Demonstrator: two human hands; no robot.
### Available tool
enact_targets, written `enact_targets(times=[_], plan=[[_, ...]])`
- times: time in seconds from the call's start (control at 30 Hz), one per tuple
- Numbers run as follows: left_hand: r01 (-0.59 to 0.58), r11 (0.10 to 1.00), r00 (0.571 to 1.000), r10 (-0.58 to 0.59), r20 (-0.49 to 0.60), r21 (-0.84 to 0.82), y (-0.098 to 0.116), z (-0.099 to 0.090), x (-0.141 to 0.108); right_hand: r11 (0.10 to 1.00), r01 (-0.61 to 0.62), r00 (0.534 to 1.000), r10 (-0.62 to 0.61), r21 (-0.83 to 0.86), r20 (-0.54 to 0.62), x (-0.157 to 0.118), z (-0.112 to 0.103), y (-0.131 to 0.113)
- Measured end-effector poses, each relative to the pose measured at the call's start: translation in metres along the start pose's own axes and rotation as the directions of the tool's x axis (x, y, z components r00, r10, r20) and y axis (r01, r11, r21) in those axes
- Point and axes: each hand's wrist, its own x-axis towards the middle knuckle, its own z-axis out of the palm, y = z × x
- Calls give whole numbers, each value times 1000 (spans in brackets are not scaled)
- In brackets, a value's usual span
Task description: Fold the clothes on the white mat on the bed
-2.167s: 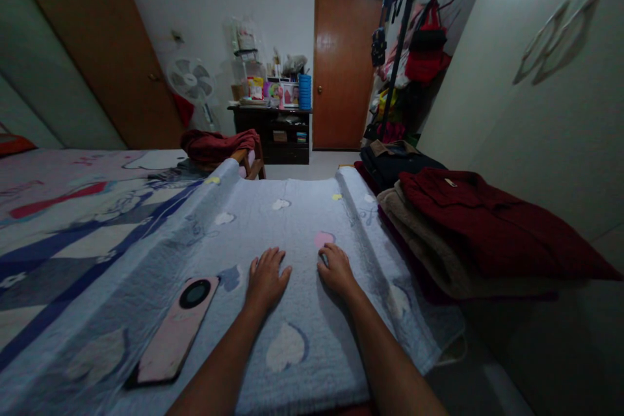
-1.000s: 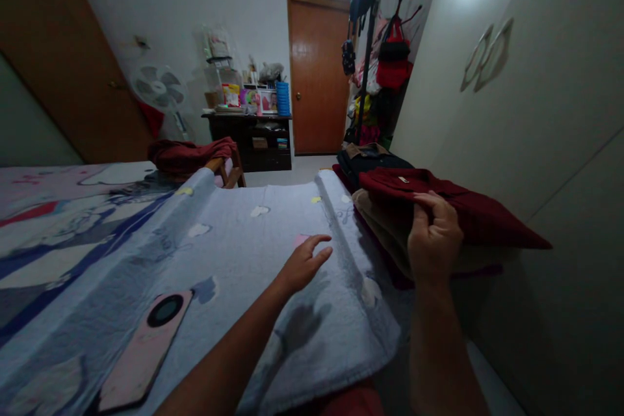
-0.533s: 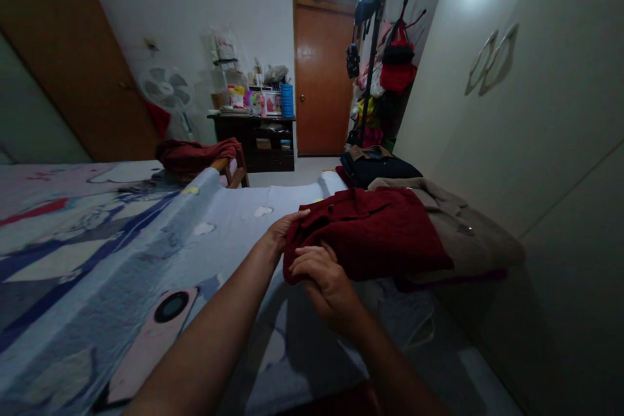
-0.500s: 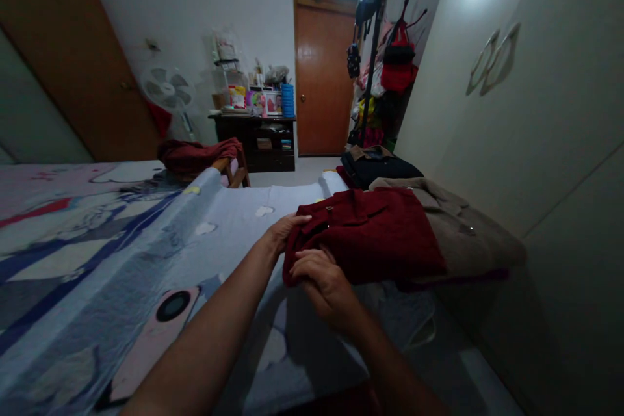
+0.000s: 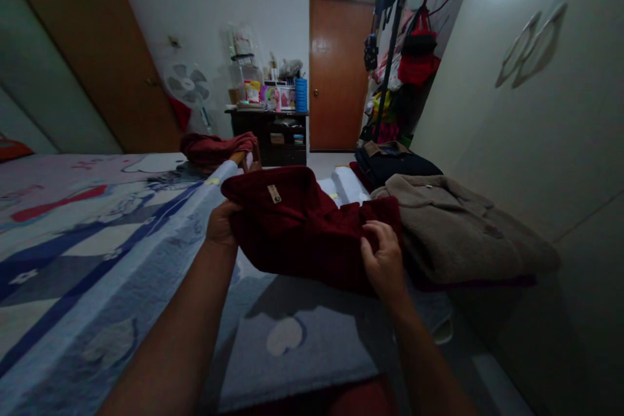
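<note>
A dark red garment (image 5: 297, 234) is stretched between my hands above the bed, a small pale tag (image 5: 273, 194) showing on its inner side. My left hand (image 5: 223, 224) grips its left edge, with the fingers partly hidden behind the cloth. On the right part of the cloth, my right hand (image 5: 385, 257) has bent fingers and a thumb pinching the fabric. Just right of that hand lies a folded grey-brown garment (image 5: 463, 234) with a collar, on top of something purple.
A folded dark garment with a brown collar (image 5: 397, 159) lies farther back. The bed (image 5: 63, 253) with patterned covers spreads out on the left, a reddish cloth (image 5: 214, 149) at its far corner. A pale wardrobe (image 5: 550, 136) stands close on the right.
My left hand has moved left with the garment's edge, opening the cloth out and lifting it off the grey-brown garment. My right hand has shifted right. The phone has left the view.
</note>
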Motion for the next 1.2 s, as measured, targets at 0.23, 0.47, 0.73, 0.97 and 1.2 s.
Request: enact_targets(times=[0.23,0.47,0.73,0.97,1.2], plan=[[287,916,912,-351,212,282,0,-34,-34,965,-103,858,209,-240,470,-8,38,42],[-51,244,712,-672,207,968,-30,-42,-38,908,5,670,307,-418,676,-29,55,38],[-396,239,760,-456,462,887,-58,-27,-49,966,-43,675,-159,254,720,-34,56,-2],[-289,394,650,-589,481,872,-50,-22,-52,916,-291,628,-34,275,777,-26,38,0],[-264,514,962,85,259,816,-3,-37,-45,989,39,685,76,-140,724,-13,37,54]])
